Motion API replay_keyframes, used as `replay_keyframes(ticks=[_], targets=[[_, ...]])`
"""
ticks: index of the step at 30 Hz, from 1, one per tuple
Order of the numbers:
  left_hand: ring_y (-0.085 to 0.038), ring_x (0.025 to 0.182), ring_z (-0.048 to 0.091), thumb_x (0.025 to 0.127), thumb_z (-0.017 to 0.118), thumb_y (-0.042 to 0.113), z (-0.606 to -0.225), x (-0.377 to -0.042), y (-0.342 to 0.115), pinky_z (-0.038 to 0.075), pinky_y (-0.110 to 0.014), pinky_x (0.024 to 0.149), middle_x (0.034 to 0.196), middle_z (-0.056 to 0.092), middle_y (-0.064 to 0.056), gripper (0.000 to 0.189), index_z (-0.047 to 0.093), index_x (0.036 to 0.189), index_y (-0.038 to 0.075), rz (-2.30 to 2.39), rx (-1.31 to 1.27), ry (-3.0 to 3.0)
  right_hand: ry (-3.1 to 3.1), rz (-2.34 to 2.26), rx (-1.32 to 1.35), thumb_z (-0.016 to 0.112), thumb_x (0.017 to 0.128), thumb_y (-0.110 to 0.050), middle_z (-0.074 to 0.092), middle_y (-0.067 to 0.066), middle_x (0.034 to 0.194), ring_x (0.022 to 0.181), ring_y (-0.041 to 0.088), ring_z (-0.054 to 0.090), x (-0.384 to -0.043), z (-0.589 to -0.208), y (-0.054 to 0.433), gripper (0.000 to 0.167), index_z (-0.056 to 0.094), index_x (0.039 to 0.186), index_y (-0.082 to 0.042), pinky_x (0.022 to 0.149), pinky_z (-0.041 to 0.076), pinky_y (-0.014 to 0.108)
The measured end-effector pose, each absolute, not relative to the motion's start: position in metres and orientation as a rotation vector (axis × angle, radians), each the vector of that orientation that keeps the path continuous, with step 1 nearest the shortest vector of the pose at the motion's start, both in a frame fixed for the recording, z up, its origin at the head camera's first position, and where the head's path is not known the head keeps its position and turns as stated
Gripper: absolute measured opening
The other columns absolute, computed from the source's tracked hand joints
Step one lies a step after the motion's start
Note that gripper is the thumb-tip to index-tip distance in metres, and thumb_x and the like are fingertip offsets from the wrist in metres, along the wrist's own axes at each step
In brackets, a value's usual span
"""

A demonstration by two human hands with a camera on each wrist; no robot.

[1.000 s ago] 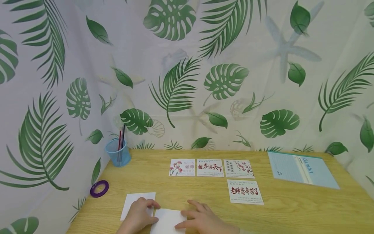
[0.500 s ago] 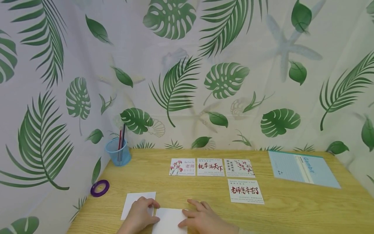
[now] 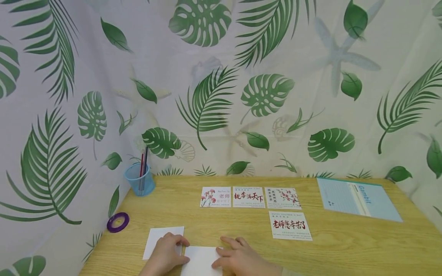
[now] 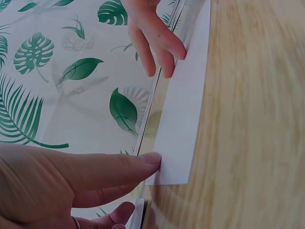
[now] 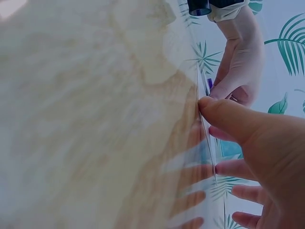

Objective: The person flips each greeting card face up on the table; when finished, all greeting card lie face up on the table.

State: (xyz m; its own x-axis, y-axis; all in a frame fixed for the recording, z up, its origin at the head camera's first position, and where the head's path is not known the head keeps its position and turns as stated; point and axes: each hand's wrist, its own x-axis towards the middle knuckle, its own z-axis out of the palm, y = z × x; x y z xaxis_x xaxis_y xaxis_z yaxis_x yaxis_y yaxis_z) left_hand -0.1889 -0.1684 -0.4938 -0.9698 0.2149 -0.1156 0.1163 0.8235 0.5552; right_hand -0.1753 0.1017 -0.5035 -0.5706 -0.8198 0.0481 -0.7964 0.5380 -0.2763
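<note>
A blank white card (image 3: 201, 262) lies at the table's near edge in the head view, its lower part out of frame. At its left side is my left hand (image 3: 164, 251), thumb tip touching the edge and forefinger tip by the top left corner. My right hand (image 3: 243, 260) rests at the opposite side, its thumb tip on the card and its other fingers spread towards the far side. In the left wrist view the left thumb (image 4: 112, 169) meets the end of the white card. Another blank white card (image 3: 155, 241) lies partly hidden behind the left hand.
Several printed cards lie further back, one with pink flowers (image 3: 215, 197) and one with red writing (image 3: 290, 225) nearest. A blue pen cup (image 3: 139, 184) and a purple tape roll (image 3: 117, 222) stand left. A light blue pad (image 3: 359, 200) lies right. Leaf-printed cloth (image 3: 221, 115) hangs behind.
The white card and the right hand's thumb have shifted slightly to the right. The left hand stays almost in place at the card's left edge.
</note>
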Motion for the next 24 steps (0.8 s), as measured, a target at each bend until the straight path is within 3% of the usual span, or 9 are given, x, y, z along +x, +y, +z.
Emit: replay_keyframes(ticks=[5, 17, 24], targets=[[-0.019, 0.085, 0.052, 0.071, 0.088, 0.02, -0.4949, -0.1886, -0.1674, 0.047, -0.042, 0.081, 0.092, 0.058, -0.002, 0.028, 0.072, 0.093, 0.015, 0.851, 0.231, 2.808, 2.677, -0.395, -1.45, 0.054, 0.094, -0.058, 0.058, 0.002, 0.142, 0.136, 0.035, 0.046, -0.1751, -0.5047, 0.102, 0.041, 0.065, 0.126, -0.034, 0.097, 0.046, 0.056], [-0.018, 0.082, 0.048, 0.069, 0.088, 0.018, -0.4913, -0.1877, -0.1672, 0.044, -0.038, 0.076, 0.089, 0.056, -0.002, 0.033, 0.069, 0.096, 0.014, 0.841, 0.25, 2.852, 2.683, -0.408, -1.48, 0.056, 0.096, -0.049, 0.058, 0.003, 0.142, 0.135, 0.034, 0.048, -0.1746, -0.5034, 0.1047, 0.036, 0.065, 0.127, -0.032, 0.098, 0.046, 0.054], [-0.017, 0.079, 0.048, 0.08, 0.079, 0.017, -0.4936, -0.1875, -0.1674, 0.043, -0.034, 0.072, 0.087, 0.055, -0.002, 0.017, 0.072, 0.095, 0.012, 0.889, 0.222, 2.84, 2.656, -0.478, -1.431, 0.053, 0.098, -0.049, 0.058, 0.002, 0.143, 0.134, 0.035, 0.048, -0.1725, -0.5026, 0.1062, 0.036, 0.065, 0.127, -0.032, 0.097, 0.045, 0.055]])
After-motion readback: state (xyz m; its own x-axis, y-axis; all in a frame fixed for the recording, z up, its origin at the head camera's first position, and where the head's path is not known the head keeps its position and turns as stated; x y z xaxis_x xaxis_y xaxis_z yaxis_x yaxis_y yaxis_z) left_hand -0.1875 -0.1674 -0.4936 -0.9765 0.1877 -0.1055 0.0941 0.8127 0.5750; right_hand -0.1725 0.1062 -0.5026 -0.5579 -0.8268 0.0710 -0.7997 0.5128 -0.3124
